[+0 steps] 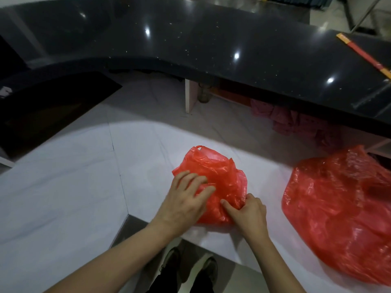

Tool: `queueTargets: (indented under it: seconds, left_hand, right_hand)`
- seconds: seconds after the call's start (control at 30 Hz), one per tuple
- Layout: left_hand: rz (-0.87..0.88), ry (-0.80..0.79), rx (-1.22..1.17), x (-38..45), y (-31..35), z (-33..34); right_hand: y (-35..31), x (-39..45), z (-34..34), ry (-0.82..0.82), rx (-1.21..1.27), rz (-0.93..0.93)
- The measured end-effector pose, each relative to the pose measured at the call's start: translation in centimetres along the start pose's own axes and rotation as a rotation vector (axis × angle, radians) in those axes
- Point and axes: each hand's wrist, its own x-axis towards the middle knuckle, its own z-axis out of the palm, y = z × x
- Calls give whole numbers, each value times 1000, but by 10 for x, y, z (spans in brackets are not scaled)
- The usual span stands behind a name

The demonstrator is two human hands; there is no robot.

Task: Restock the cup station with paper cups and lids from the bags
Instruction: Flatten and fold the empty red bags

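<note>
Setting: white bench (69, 187) in the foreground, with a curved, glossy black counter (211, 49) across 12 o'clock; a long red-and-yellow strip (364, 53) lies on the counter at 2 o'clock.
Small bag: a crumpled red plastic bag (220, 172) sits on the bench just right of centre, its handle loop sticking up at the 12 o'clock side. It looks thin, translucent and fairly slack; what is inside cannot be made out.
Large bag: a bigger red bag (342, 212) bulges at 4 o'clock, near the small one but apart from it, untouched.
Left hand: the left hand (184, 199) lies on the small bag's 9 o'clock side, its fingers (190, 178) spread and mostly straight, pressing the film down rather than gripping it.
Right hand: the right hand (247, 212) is at the bag's 5 o'clock edge, its fingers curled in, pinching a fold of plastic.
Step in hand: probably opening or working loose the small bag to reach its contents.
Doing it well: keep the left palm anchoring the bag so it cannot slide on the smooth bench, and pull the pinched fold gently outward; the thin film could tear or spill its load if yanked. Finding the handle loop would give a cleaner opening.
Progress: early, judging by both bags looking unemptied; no cups or lids are visible.
</note>
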Motion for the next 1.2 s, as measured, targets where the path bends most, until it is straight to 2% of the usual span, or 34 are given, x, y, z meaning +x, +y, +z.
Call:
queueTargets:
  seconds: [0.1, 0.17, 0.23, 0.3, 0.37, 0.4, 0.53, 0.73, 1.03, 1.2]
  left_hand:
    - [-79, -288, 75, 9, -4, 21]
    - [-144, -396, 78, 10, -14, 34]
    - [-164, -438, 84, 6, -22, 48]
    - [-180, -464, 77, 2, -26, 57]
    - [-197, -476, 77, -2, -26, 64]
    - [-207, -475, 74, -4, -26, 68]
    - [-224, -453, 64, -11, -26, 75]
    - [-233, -461, 27, -15, -27, 82]
    - [-230, -481, 24, -14, -30, 85]
    - [-228, -497, 25, -13, -30, 82]
  right_hand:
    - [-3, -3, 1, 26, -130, -39]
    - [-1, -7, 3, 126, -153, -101]
    - [0, -8, 1, 261, -183, -244]
    - [-5, -5, -2, 331, -235, -507]
    - [-13, -1, 1, 302, -275, -715]
    - [-15, 1, 5, 266, -292, -741]
    - [-1, 6, 20, 82, -332, -570]
    - [13, 13, 29, -20, -339, -520]
    - [18, 12, 36, -30, -304, -512]
    - [15, 2, 26, 32, -156, -562]
